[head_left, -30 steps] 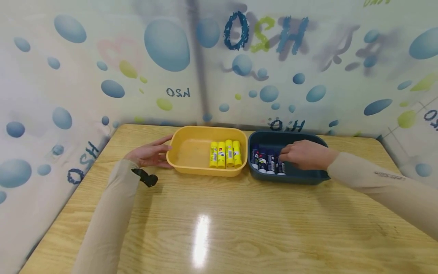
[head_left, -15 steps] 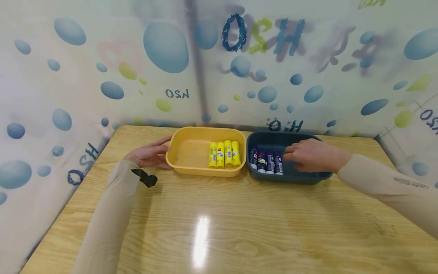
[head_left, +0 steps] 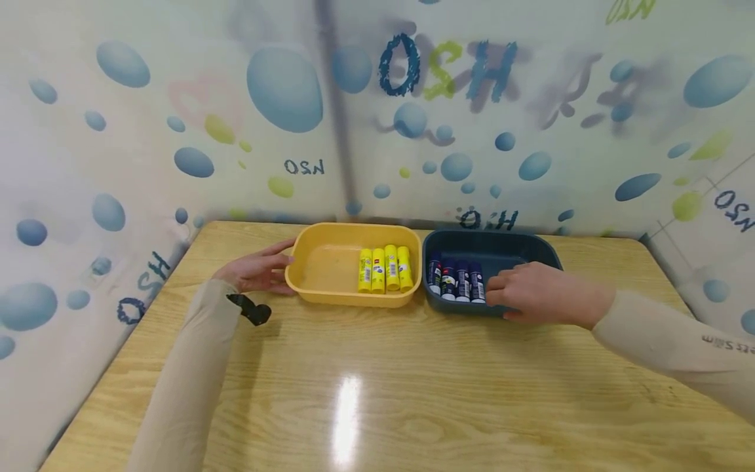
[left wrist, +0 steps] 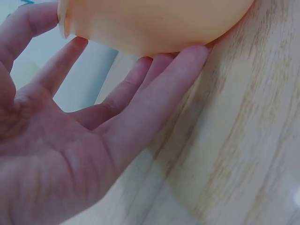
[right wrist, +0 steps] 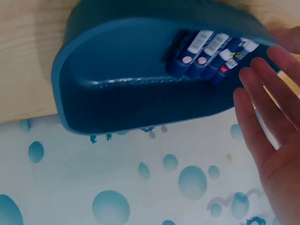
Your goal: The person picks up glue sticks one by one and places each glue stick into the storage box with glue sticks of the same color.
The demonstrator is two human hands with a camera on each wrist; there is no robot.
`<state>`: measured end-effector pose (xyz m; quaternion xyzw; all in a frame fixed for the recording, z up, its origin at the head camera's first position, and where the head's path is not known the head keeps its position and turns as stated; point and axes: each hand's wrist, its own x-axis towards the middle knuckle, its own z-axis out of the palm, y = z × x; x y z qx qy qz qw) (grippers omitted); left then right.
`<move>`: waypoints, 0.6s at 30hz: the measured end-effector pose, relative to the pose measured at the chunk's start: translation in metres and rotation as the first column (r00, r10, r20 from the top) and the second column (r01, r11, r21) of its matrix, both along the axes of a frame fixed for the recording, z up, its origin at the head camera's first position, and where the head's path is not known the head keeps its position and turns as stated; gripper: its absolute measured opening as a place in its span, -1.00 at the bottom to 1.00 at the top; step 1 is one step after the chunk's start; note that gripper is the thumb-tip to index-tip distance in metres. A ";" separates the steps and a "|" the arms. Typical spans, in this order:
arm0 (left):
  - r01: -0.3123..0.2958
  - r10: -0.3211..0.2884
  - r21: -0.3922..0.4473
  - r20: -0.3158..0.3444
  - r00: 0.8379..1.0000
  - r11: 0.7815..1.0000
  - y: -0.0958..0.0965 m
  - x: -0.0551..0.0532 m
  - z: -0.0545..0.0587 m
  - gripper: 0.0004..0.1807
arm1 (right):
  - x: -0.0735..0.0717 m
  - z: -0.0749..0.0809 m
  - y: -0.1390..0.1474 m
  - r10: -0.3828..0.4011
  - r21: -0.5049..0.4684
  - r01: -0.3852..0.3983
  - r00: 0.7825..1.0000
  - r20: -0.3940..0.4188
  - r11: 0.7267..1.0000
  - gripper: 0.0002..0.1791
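Observation:
Several yellow glue sticks [head_left: 378, 270] lie side by side at the right end of a yellow plastic bin [head_left: 324, 296]. My left hand [head_left: 253, 272] is at that bin's left end; in the left wrist view its extended fingers [left wrist: 154, 96] touch the outer wall and rim. Right beside it stands a dark blue bin [head_left: 454, 307], with several dark blue, white-ended glue sticks [head_left: 463, 282] in a row at its left end. Over this bin's front rim is my right hand [head_left: 548, 294]. The right wrist view shows its fingers [right wrist: 255, 89] loosely extended and holding nothing.
Both bins stand on a wood-grain table [head_left: 283, 393], near its back edge. Behind and to the sides hangs a white sheet [head_left: 236, 85] printed with blue and green drops. A black strap end [head_left: 250, 308] sticks out at the left wrist.
My right hand has moved from inside the blue bin towards me and slightly right, over the front rim. The left hand and glue sticks stay put. The head view has shifted slightly.

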<state>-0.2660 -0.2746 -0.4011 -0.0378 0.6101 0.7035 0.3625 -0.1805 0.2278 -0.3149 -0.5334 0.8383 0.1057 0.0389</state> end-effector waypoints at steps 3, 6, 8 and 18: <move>-0.003 0.003 -0.008 0.005 1.000 1.000 0.001 -0.002 -0.001 -0.24 | 0.007 -0.003 0.001 0.005 -0.035 -0.006 1.000 -0.013 0.999 -0.75; -0.010 0.010 -0.025 0.007 1.000 1.000 0.002 -0.003 -0.001 -0.23 | 0.012 -0.007 0.003 0.003 -0.085 -0.005 1.000 -0.029 0.996 -0.76; -0.014 0.014 -0.037 -0.004 1.000 0.999 0.001 -0.004 -0.001 -0.23 | 0.014 -0.009 0.004 -0.011 -0.111 0.007 0.999 -0.034 0.994 -0.77; 0.029 -0.056 -0.170 -0.153 0.987 0.985 -0.004 -0.001 -0.005 -0.24 | 0.016 -0.027 0.022 -0.111 -0.214 0.104 0.994 -0.021 0.971 -0.71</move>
